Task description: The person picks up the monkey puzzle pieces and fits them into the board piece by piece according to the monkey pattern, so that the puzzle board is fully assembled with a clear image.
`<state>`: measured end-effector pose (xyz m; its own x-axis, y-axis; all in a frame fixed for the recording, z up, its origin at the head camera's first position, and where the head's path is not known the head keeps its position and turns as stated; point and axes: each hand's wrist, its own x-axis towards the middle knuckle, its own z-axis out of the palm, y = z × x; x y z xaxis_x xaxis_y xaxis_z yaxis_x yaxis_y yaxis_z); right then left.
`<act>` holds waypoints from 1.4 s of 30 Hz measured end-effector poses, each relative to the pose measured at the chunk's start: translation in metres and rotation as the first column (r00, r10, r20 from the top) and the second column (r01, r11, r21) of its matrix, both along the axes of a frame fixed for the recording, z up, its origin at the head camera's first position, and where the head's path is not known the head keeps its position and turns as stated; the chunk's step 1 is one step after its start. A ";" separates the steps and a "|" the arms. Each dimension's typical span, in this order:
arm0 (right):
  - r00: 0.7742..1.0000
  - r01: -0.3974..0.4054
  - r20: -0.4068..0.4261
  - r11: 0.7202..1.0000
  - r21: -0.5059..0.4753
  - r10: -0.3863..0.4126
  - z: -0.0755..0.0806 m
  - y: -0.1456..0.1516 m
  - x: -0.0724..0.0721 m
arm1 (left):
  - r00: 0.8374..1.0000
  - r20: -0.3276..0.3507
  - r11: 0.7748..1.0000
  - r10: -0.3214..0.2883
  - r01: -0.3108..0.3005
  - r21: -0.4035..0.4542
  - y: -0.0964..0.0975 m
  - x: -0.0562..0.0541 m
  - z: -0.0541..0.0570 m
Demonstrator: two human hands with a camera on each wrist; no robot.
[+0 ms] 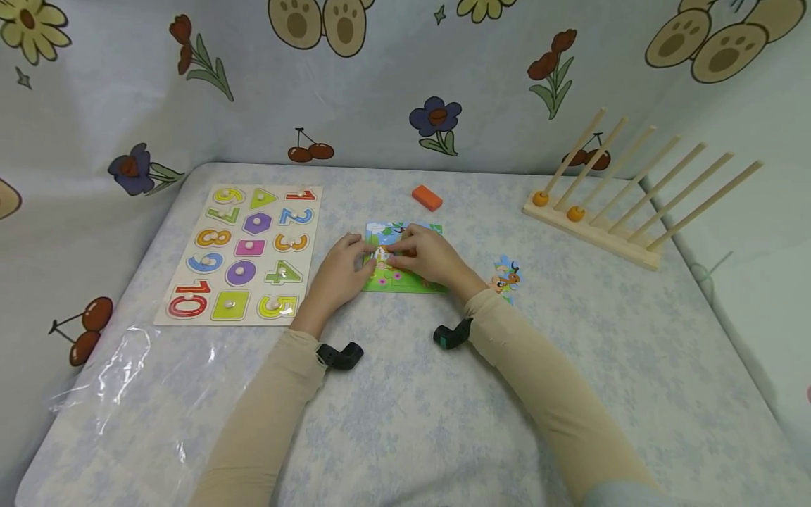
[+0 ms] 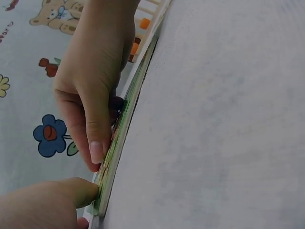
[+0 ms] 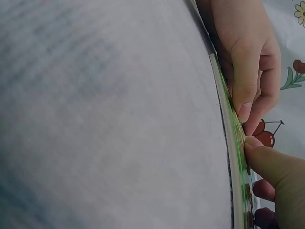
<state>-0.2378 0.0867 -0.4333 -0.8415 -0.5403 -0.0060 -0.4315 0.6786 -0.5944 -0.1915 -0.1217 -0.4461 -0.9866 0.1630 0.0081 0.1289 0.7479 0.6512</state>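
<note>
A small picture puzzle [image 1: 405, 283] with a green and blue scene lies flat on the table, partly covered by both hands. My left hand [image 1: 345, 271] rests at its left side, thumb and fingertips touching the picture. From the right, my right hand [image 1: 431, 257] bends its fingers over the middle, its thumb and forefinger pinching at a puzzle piece [image 1: 383, 255] that they partly hide. In the left wrist view the right hand [image 2: 95, 95] points down at the puzzle's edge [image 2: 125, 124]. Both thumbs come close together in the right wrist view, beside the puzzle's side [image 3: 232, 138].
Loose puzzle pieces [image 1: 505, 276] lie near the right wrist. A number-and-shape peg board [image 1: 218, 282] is at left, with clear plastic [image 1: 127, 366] below it. An orange block [image 1: 427, 198] sits behind the puzzle. A wooden rack [image 1: 595, 236] with upright rods stands back right.
</note>
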 end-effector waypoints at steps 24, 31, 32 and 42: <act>0.999 -0.010 0.052 0.997 -0.070 0.014 0.001 0.012 -0.008 | 1.000 0.001 1.000 0.026 -0.026 -0.003 0.002 0.000 -0.001; 0.998 -0.011 0.056 0.997 -0.075 0.016 0.001 0.012 -0.007 | 1.000 -0.002 1.000 0.019 -0.019 0.014 0.001 0.001 0.000; 0.998 -0.013 0.054 0.997 -0.072 0.017 0.001 0.011 -0.007 | 1.000 -0.002 1.000 0.020 -0.020 0.018 0.001 0.002 0.000; 0.999 0.035 0.000 0.995 -0.091 -0.035 -0.002 0.012 -0.009 | 1.000 -0.003 1.000 0.021 -0.021 0.016 0.001 0.002 -0.001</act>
<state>-0.2465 0.0990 -0.4356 -0.8598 -0.5088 0.0433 -0.4096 0.6365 -0.6535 -0.1896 -0.1208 -0.4467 -0.9897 0.1424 0.0136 0.1156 0.7397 0.6629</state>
